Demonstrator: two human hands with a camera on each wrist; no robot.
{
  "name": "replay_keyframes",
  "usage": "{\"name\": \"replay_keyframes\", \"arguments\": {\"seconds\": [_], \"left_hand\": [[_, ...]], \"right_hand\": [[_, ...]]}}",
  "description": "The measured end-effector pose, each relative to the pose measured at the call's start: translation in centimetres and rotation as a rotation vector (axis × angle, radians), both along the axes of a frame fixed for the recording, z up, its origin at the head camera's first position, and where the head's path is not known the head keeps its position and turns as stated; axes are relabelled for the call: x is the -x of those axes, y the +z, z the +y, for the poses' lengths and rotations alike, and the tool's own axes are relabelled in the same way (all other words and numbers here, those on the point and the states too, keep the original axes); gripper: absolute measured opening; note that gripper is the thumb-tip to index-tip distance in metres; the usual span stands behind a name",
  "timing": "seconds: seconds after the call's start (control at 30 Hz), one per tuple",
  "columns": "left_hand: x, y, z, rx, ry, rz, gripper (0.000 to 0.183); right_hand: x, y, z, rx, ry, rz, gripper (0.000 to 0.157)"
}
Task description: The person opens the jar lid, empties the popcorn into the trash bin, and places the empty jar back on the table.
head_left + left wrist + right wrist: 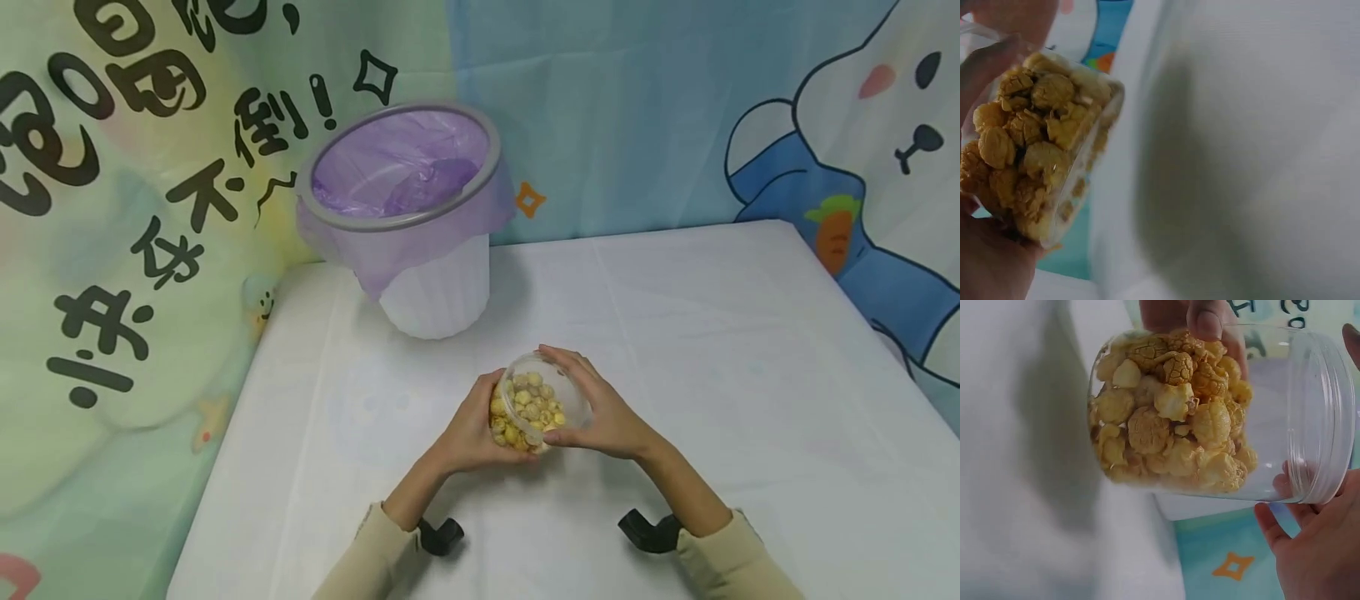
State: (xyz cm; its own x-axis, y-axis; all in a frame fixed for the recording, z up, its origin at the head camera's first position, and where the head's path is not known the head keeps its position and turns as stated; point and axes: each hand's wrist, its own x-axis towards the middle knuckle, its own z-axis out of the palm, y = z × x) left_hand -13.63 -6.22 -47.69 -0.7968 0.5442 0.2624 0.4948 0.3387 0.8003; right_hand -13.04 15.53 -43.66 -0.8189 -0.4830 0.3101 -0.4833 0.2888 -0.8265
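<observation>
A: Head view first. What's held, and where?
B: A clear jar point(558, 379), part filled with popcorn point(528, 404), is held tilted over the middle of the white-covered table point(750, 375), on the near side of the bin point(442, 304).
A: Grips?
B: Jar's left side is clasped by the left hand point(478, 429), fingers and thumb wrapped on the wall. Its rim end is gripped by the right hand point(603, 412), thumb at the near edge, fingers at the far edge. Whether a lid is seated can't be told.
A: Surroundings, quick.
B: Bin is white, grey-rimmed, lined with a purple bag point(435, 250) that is folded over the outside. Table is backed by a printed cloth point(600, 125). Beige sleeves point(375, 550) are worn, and a black device point(442, 537) is seen at each wrist.
A: Left wrist view?
B: Jar is seen at the left, base angled toward the table, popcorn pressed against the clear wall. It is clamped between the left hand's thumb and fingers. Part of the right hand is seen at the top, blurred. A shadow is cast on the cloth.
A: Right wrist view?
B: Jar is shown lying sideways, popcorn packed at the base end, the threaded neck end left clear. That neck end is held by the right hand's fingers; the wall is held by the left hand, at the top.
</observation>
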Motion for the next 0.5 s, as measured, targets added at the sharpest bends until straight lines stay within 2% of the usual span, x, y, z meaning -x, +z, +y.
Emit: {"name": "replay_keyframes", "arguments": {"seconds": [0.1, 0.23, 0.33, 0.5], "left_hand": [[0.2, 1.6, 0.1, 0.045, 0.007, 0.042, 0.107], [0.2, 3.4, 0.3, 0.148, 0.046, 0.096, 0.111], [0.1, 4.0, 0.5, 0.215, 0.078, 0.115, 0.112], [0.0, 4.2, 0.6, 0.246, 0.094, 0.151, 0.108]], "right_hand": [[0.0, 0.5, 0.2, 0.004, -0.028, 0.024, 0.101], [-0.2, 0.8, 0.1, 0.020, -0.082, 0.044, 0.106], [-0.3, 0.6, 0.1, 0.054, -0.092, 0.040, 0.106], [-0.3, 0.3, 0.4, 0.136, -0.044, 0.012, 0.100]]}}
